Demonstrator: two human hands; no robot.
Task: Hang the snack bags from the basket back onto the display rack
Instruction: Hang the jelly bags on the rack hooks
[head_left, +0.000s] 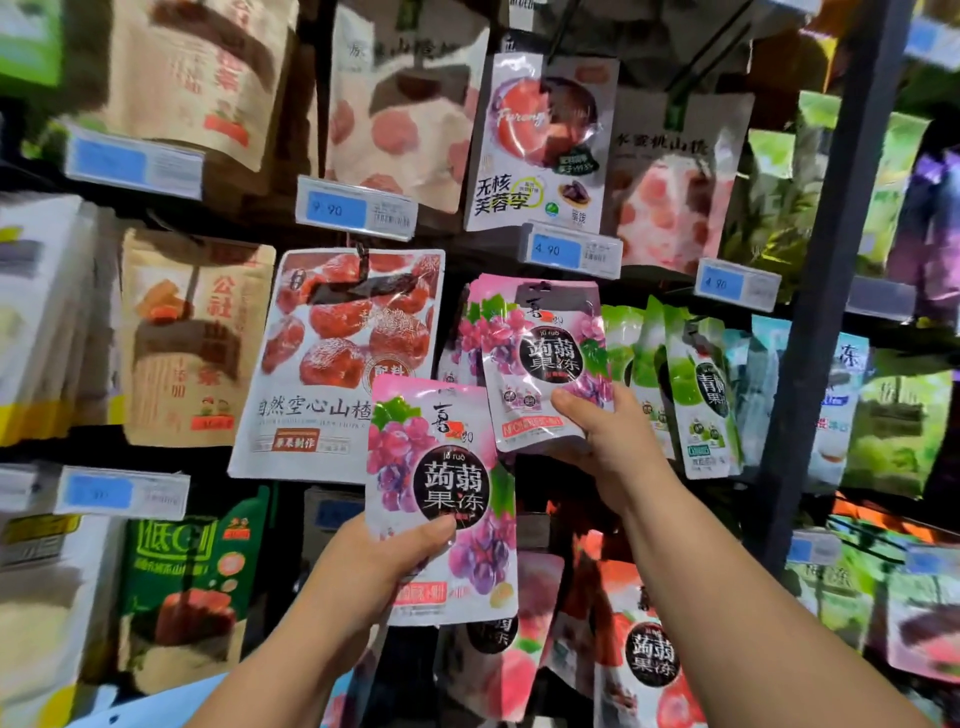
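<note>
Work is being done at the display rack (831, 260). In the middle row, the hooked grape jelly bags (545, 358) are being steadied by the right hand (608, 436), which is pinching the front one's bottom corner. Just below, the loose grape jelly bag (447, 488) is being gripped by the left hand (379, 566) and is not yet hung. The basket is not being shown, so how many are left cannot be told.

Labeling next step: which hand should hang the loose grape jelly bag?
Left. The left hand holds the loose grape bag below the hung grape bags; the right hand grips those, likely steadying them.
</note>
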